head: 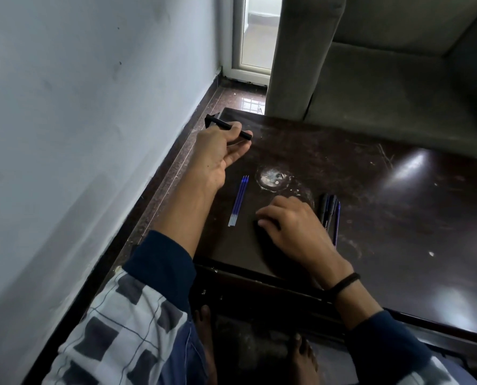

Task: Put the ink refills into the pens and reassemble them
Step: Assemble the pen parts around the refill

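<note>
Your left hand grips a black pen at the bench's 11 o'clock. Right hand rests loose, empty, on bench. Blue refills at its 10 o'clock; other pens at 3 o'clock.

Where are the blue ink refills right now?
In the head view, the blue ink refills lie on the dark table, between the left hand, which holds a black pen, and the right hand, just left of a round whitish stain.

we could read no text, brand or number on the slim black plastic pen or thin blue ink refills.
</note>
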